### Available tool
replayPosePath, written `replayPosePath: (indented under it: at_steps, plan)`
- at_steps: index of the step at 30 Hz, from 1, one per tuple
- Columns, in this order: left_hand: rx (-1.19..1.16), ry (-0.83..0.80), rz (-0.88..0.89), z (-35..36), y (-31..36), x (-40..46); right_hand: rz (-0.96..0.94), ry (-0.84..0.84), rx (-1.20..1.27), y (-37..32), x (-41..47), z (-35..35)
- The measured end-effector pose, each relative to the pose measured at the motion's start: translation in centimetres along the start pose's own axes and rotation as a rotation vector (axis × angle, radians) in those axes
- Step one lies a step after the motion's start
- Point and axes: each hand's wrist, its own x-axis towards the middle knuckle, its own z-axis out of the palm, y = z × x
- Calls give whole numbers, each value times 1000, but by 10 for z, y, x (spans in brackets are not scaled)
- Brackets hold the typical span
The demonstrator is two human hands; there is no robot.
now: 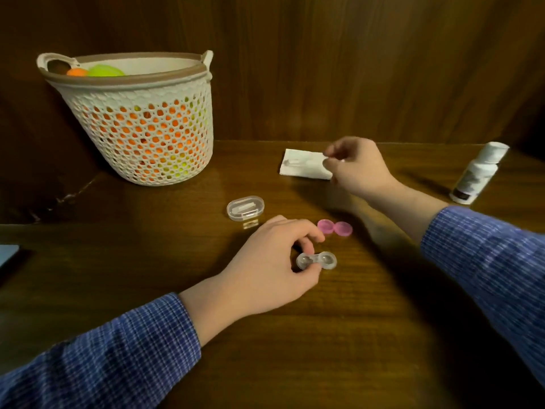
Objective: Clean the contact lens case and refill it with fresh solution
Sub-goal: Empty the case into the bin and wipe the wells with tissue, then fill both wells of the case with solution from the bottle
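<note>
A clear two-well contact lens case [320, 260] lies on the wooden table with its caps off. My left hand [265, 267] pinches its left well between thumb and fingers. Two pink caps [334, 227] lie side by side just behind it. My right hand [356, 166] is farther back, its fingertips pinching the right edge of a white folded tissue [303, 166]. A white solution bottle [479, 172] with its cap on leans at the far right.
A small clear oval box [245, 207] sits left of the pink caps. A white mesh basket [141, 119] holding orange and green balls stands at the back left. A wooden wall runs behind the table. A flat grey object [7, 255] pokes in at the left edge.
</note>
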Motion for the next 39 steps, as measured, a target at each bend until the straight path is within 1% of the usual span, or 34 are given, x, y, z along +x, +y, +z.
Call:
replayPosePath:
  at_steps: [2, 6, 8, 11, 13, 15, 19, 22, 24, 27, 29, 30, 32, 34, 37, 39]
  plan:
    - [-1, 20, 1, 5, 7, 3, -27, -32, -11, 6, -35, -28]
    - [-16, 54, 16, 14, 17, 7, 24, -21, 17, 26, -103, -91]
    - [-16, 58, 25, 15, 20, 8, 60, 93, 61, 38, -127, -117]
    - [-21, 59, 34, 15, 22, 8, 175, 357, 100, 58, -137, -143]
    - [-35, 57, 35, 14, 22, 7, 284, 424, 134, 70, -128, -149]
    - [-54, 58, 40, 13, 22, 7, 353, 430, 120, 79, -112, -149]
    - [-61, 50, 25, 12, 22, 6, 367, 466, 58, 91, -75, -141]
    - [-68, 39, 20, 11, 21, 6, 394, 436, 32, 98, -55, -134]
    - [-77, 43, 24, 10, 18, 6, 392, 412, -3, 102, -49, -129]
    - [-117, 101, 32, 8, 15, 6, 338, 401, -9, 97, -49, -126]
    - [-165, 159, 33, 6, 14, 6, 247, 360, 88, 84, -57, -122]
    - [-197, 194, 27, 6, 14, 6, 203, 314, 160, 73, -63, -117]
    - [-275, 264, 7, 4, 16, 5, 137, 157, 331, 46, -81, -102]
    - [-348, 302, -1, 3, 19, 3, 44, -52, 441, 20, -105, -83]
    - [-426, 314, 27, 1, 27, -1, -128, -339, 372, -7, -142, -55]
    - [-455, 323, 72, -1, 33, -3, -232, -431, 339, -16, -161, -42]
